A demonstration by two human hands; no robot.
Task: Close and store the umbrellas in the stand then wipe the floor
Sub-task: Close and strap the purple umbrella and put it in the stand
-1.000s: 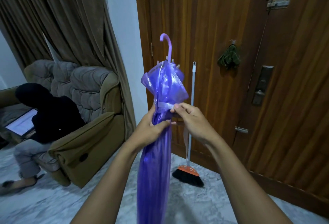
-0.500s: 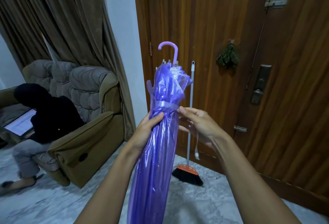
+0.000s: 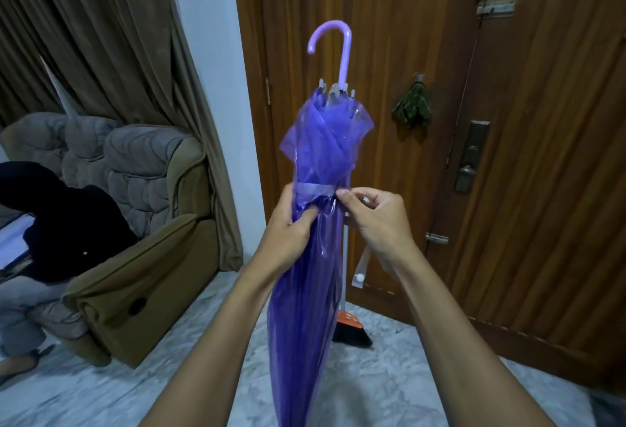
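Note:
A folded purple translucent umbrella [image 3: 306, 291] stands upright in front of me, its hooked handle [image 3: 333, 43] at the top. My left hand [image 3: 291, 223] grips the gathered canopy just below a pale strap [image 3: 313, 188] that wraps around it. My right hand [image 3: 376, 216] pinches the strap's end at the umbrella's right side. A loose strap tail with a white snap [image 3: 359, 277] hangs below that hand. No umbrella stand is in view.
A broom [image 3: 350, 323] with an orange head leans on the wooden door [image 3: 508, 121] behind the umbrella. A brown armchair [image 3: 142, 240] with a seated person [image 3: 50, 230] stands at the left, before brown curtains [image 3: 101, 36]. The floor [image 3: 101, 392] is grey marble.
The umbrella has turned so the hook faces left and stands more upright. My right hand has pulled the strap around the canopy and holds its end.

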